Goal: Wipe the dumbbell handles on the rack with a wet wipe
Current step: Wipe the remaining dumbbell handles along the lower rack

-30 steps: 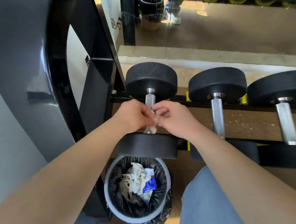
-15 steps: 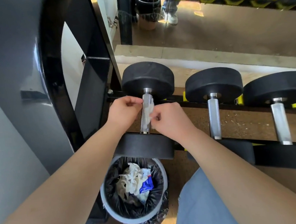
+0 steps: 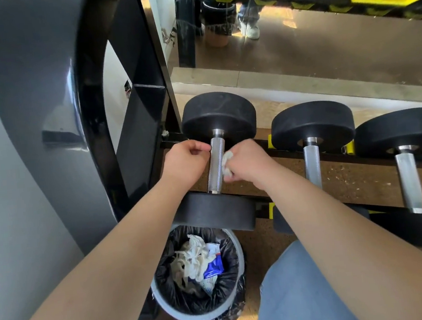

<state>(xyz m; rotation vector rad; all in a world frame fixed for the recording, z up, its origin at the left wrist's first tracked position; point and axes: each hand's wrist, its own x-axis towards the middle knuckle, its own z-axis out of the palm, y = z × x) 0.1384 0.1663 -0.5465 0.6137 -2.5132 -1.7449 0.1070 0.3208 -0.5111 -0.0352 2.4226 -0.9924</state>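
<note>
A person crouches at the bottom tier of a black dumbbell rack (image 3: 140, 130), both hands at the knurled steel handle (image 3: 216, 169) of the leftmost dumbbell (image 3: 218, 115), which lies across the rack's rails. The right hand (image 3: 251, 163) grips a crumpled white wet wipe (image 3: 227, 164) and presses it to the handle's right side. The left hand (image 3: 187, 162) is curled into a loose fist against the handle's left side; whether it holds anything cannot be told. Two more dumbbells (image 3: 312, 126) sit alongside to the right. Just below the near end of the leftmost dumbbell, a grey bin (image 3: 167, 303) with a black liner holds used wipes (image 3: 191, 259).
</note>
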